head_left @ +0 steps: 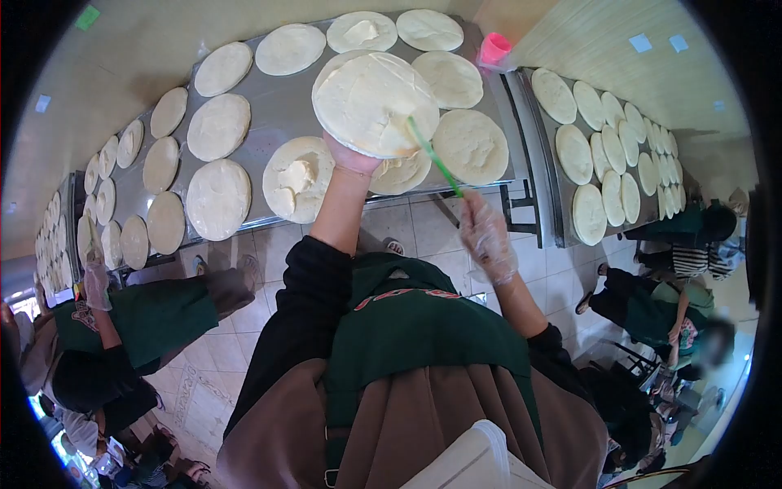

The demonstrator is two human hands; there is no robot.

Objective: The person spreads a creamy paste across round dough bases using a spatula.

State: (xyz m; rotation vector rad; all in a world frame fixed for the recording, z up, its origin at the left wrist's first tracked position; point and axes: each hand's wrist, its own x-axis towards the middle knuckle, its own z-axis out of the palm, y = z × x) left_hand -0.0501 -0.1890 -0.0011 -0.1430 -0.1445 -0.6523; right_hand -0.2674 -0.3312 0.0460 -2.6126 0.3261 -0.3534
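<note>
My left hand (pixel 353 155) is under a round flat bread (pixel 366 102), holding it up above the metal table; most of its fingers are hidden beneath. Smooth pale cream covers the bread's top. In a clear plastic glove, my right hand (pixel 487 240) grips a thin green spatula (pixel 438 161), whose tip touches the cream near the bread's right side. Left of my forearm lies another flat bread (pixel 277 200) with lumps of cream (pixel 297 175) on it. Behind the raised bread, one more carries a cream dollop (pixel 361 31).
Several plain flat breads lie in rows on the metal table (pixel 259 147) and on a second table (pixel 562 220) at right. A pink cup (pixel 494 47) stands at the back corner. Co-workers in green aprons are at left (pixel 155 318) and right (pixel 639 314).
</note>
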